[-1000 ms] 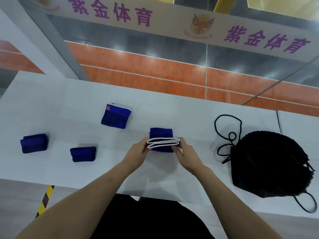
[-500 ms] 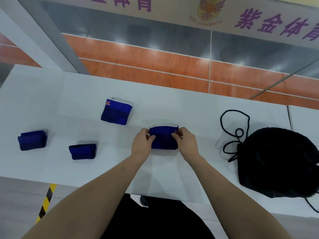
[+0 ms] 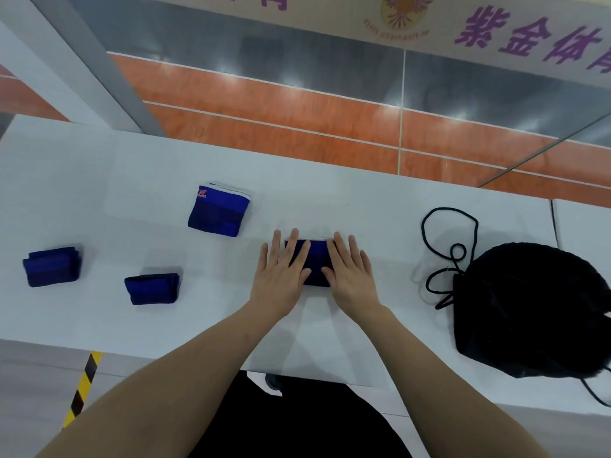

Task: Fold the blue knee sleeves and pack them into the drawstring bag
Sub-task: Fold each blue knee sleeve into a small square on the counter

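A folded blue knee sleeve (image 3: 315,264) lies on the white table (image 3: 132,166) in front of me. My left hand (image 3: 281,276) and my right hand (image 3: 348,276) rest flat on it with fingers spread, pressing down on its left and right sides. Three other blue sleeves lie to the left: one with white trim and a red logo (image 3: 218,211), a small folded one (image 3: 152,288), and a folded one at the far left (image 3: 52,266). The black drawstring bag (image 3: 529,312) lies at the right, its cord (image 3: 449,246) looped toward my right hand.
The table's near edge runs just below my forearms. A gap (image 3: 553,223) separates it from a second table at the right. Beyond the far edge lies an orange floor behind glass. A yellow-black strip (image 3: 82,388) marks the floor at the lower left.
My hands folded the sleeve over away from me, hiding its white edges, then opened from a pinch at its sides to lie flat on top of it.
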Tool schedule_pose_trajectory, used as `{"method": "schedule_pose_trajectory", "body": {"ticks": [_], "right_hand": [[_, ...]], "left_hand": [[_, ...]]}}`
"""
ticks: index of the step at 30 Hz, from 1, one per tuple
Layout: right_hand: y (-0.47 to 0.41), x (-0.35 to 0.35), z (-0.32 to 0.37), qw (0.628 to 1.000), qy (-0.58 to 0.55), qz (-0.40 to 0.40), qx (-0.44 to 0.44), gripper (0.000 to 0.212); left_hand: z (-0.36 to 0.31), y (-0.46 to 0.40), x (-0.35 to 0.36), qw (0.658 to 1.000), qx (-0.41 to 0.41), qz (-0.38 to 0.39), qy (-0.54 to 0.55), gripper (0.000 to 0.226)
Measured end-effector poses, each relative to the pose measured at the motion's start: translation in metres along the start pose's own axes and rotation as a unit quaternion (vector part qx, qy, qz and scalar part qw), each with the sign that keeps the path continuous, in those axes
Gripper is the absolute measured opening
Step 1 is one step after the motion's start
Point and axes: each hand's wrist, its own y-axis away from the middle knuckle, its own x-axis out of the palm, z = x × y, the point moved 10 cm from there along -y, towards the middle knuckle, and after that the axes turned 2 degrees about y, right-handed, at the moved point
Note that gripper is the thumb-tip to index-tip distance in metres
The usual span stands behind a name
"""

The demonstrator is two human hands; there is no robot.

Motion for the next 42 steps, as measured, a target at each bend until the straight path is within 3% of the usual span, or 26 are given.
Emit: {"method": "schedule_pose_trajectory", "body": {"ticks": [4,17,22,26,34,42], "right_hand": [[-0.001,0.016,-0.006,0.999,0.002,0.051,0.010,0.064],[-0.005,0.009,0.002,0.997,0.025,0.056,0.038,0.066],[0.004,-0.027,0.029,0.998,0.016,-0.042,0.035,0.054],[0.022,-0.044,0.064,0.994,-0.011,-0.111,0.001,0.039],[0.021,-0.032,0.149,0.994,-0.025,-0.104,-0.017,0.034],[0.014,0.010,0.274,0.995,-0.031,-0.076,-0.049,0.035]], "left_hand": [[0.009,-0.005,0.022,0.999,-0.008,0.047,-0.019,0.066],[0.005,-0.014,0.026,0.990,-0.025,0.137,-0.005,0.066],[0.004,0.003,-0.009,0.997,-0.012,0.069,0.042,0.058],[0.029,0.033,-0.052,0.992,-0.074,-0.031,0.102,0.043],[0.111,0.083,-0.093,0.985,-0.107,-0.109,0.075,0.032],[0.238,0.141,-0.107,0.986,-0.129,-0.086,0.068,0.032]]}}
